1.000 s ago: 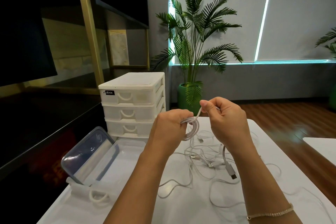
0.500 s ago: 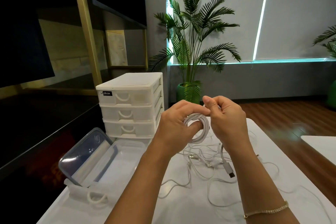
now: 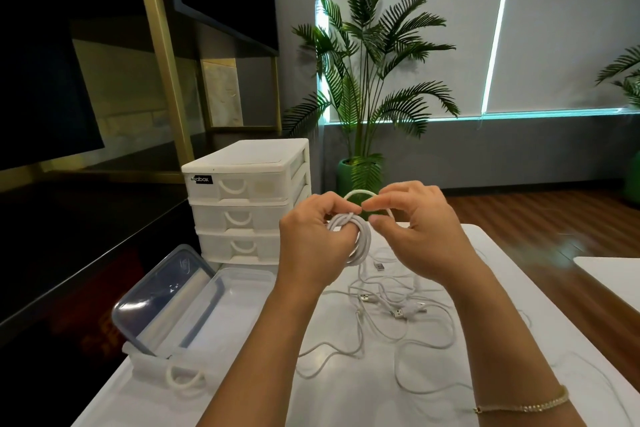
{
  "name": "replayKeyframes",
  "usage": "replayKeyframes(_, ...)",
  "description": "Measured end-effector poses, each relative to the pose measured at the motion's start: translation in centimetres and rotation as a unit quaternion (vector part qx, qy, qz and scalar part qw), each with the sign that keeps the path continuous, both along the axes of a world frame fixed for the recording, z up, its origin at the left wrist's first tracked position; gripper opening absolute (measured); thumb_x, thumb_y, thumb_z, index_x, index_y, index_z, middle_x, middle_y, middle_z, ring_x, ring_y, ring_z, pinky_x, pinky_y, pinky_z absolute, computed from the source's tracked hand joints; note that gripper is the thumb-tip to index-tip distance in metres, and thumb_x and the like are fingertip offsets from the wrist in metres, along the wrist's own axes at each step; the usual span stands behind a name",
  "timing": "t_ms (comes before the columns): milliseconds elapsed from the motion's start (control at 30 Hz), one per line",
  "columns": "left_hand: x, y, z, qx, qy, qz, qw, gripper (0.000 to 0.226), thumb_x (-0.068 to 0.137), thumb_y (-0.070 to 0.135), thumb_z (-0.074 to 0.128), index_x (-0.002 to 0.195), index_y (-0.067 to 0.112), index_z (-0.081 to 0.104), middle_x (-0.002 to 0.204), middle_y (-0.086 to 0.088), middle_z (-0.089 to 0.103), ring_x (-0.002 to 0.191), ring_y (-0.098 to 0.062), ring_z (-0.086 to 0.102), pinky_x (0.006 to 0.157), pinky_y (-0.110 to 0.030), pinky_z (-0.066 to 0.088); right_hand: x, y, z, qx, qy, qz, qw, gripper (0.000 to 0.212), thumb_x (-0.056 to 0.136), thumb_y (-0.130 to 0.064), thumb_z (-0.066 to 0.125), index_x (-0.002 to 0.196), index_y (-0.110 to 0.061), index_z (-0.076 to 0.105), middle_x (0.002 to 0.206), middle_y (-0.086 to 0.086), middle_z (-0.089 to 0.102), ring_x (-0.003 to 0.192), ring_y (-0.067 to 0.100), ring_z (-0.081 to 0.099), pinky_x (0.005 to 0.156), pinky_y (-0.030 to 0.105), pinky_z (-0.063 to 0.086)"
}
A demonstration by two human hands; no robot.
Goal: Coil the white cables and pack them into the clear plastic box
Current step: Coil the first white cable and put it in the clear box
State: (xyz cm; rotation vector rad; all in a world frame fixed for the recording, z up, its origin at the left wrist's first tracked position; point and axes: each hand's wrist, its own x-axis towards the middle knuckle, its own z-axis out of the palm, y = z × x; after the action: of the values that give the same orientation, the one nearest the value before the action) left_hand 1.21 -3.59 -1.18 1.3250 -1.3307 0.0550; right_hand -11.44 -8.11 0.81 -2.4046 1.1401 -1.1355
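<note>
Above the table, left hand (image 3: 311,246) fingers grip coiled cable (image 3: 360,243).

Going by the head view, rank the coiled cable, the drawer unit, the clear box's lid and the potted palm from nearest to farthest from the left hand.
From the left hand:
1. Coiled cable, held in that hand.
2. Drawer unit, just to its left.
3. Lid, lower left, propped against the clear box.
4. Potted palm, behind, across the floor.
</note>
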Motion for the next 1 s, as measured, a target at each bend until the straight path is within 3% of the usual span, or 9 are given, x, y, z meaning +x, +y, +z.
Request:
replayKeyframes(200,-0.2,0.0,0.2,0.035,0.008,0.001,0.999,0.012,0.084,0.017,0.063,0.083,0.029,0.059,0.076,0.022,0.051,0.069,-0.005,0.056,0.051,-0.001,0.042,-0.2,1.5,0.9,0.039,0.084,0.017,0.996,0.017,0.082,-0.048,0.059,0.086,-0.037,0.071,0.099,-0.019,0.059,0.113,0.013,0.042,0.098,0.045,0.037)
replayKeyframes(300,-0.5,0.0,0.3,0.041,0.003,-0.019,0.999,0.01,0.084,0.017,0.061,0.083,0.027,0.058,0.076,0.017,0.052,0.068,-0.007,0.054,0.053,-0.002,0.041,-0.2,1.4,0.8,0.076,0.058,0.03,0.995,0.02,0.083,-0.04,0.059,0.063,-0.037,0.059,0.076,-0.027,0.053,0.098,0.01,0.051,0.094,0.046,0.042)
replayKeyframes(367,-0.8,0.0,0.3,0.042,0.005,-0.029,0.999,0.009,0.084,0.016,0.06,0.082,0.024,0.058,0.074,0.016,0.052,0.065,-0.007,0.052,0.053,-0.004,0.04,-0.1,1.0,0.7,0.09,0.045,0.022,0.995,0.025,0.084,-0.036,0.056,0.058,-0.036,0.054,0.07,-0.022,0.056,0.088,0.011,0.054,0.092,0.046,0.043)
replayKeyframes(500,-0.5,0.0,0.2,0.06,0.025,-0.022,0.998,0.004,0.08,0.021,0.065,0.084,0.021,0.065,0.066,0.014,0.05,0.058,-0.008,0.047,0.048,-0.006,0.038,-0.4,0.5,0.5,0.092,0.04,0.01,0.995,0.025,0.086,-0.036,0.056,0.061,-0.033,0.056,0.08,-0.003,0.068,0.087,0.016,0.057,0.089,0.046,0.044)
replayKeyframes(633,0.1,0.2,0.5,0.111,0.073,-0.04,0.99,0.013,0.077,0.021,0.069,0.09,0.022,0.072,0.068,0.014,0.06,0.063,-0.006,0.056,0.055,-0.012,0.046,-1.0,0.4,0.7,0.096,0.033,0.024,0.995,0.02,0.086,-0.037,0.059,0.067,-0.03,0.062,0.09,-0.007,0.065,0.094,0.012,0.051,0.092,0.042,0.041)
replayKeyframes(733,0.6,0.1,0.8,0.14,0.111,-0.079,0.981,0.016,0.076,0.018,0.07,0.091,0.021,0.074,0.082,0.006,0.073,0.078,-0.01,0.068,0.071,-0.026,0.056,-1.1,0.0,0.4,0.07,0.034,0.019,0.997,0.018,0.086,-0.036,0.061,0.068,-0.035,0.062,0.092,-0.017,0.057,0.104,0.006,0.039,0.107,0.054,0.022)
replayKeyframes(800,0.8,0.1,0.9,0.16,0.132,-0.11,0.972,0.016,0.077,0.016,0.071,0.092,0.02,0.074,0.084,0.004,0.074,0.079,-0.011,0.069,0.071,-0.024,0.055,-1.1,-0.1,0.3,0.056,0.036,0.013,0.998,0.015,0.085,-0.037,0.061,0.07,-0.035,0.065,0.093,-0.023,0.055,0.11,0.004,0.036,0.11,0.058,0.008)
replayKeyframes(900,1.1,0.3,1.1,0.183,0.16,-0.166,0.956,0.015,0.079,0.014,0.07,0.094,0.015,0.073,0.083,0.001,0.074,0.077,-0.012,0.069,0.067,-0.018,0.053,-1.3,-0.3,0.2,0.065,0.025,0.019,0.997,0.012,0.082,-0.04,0.063,0.07,-0.038,0.066,0.09,-0.029,0.052,0.113,0.004,0.037,0.108,0.062,0.013)
replayKeyframes(1000,1.2,0.4,1.2,0.197,0.193,-0.22,0.936,0.014,0.08,0.014,0.069,0.094,0.013,0.071,0.086,-0.003,0.074,0.078,-0.015,0.068,0.07,-0.022,0.053,-1.5,-0.2,0.3,0.078,0.007,0.036,0.996,0.014,0.077,-0.045,0.065,0.066,-0.038,0.069,0.092,-0.026,0.057,0.113,0.011,0.047,0.105,0.064,0.021)
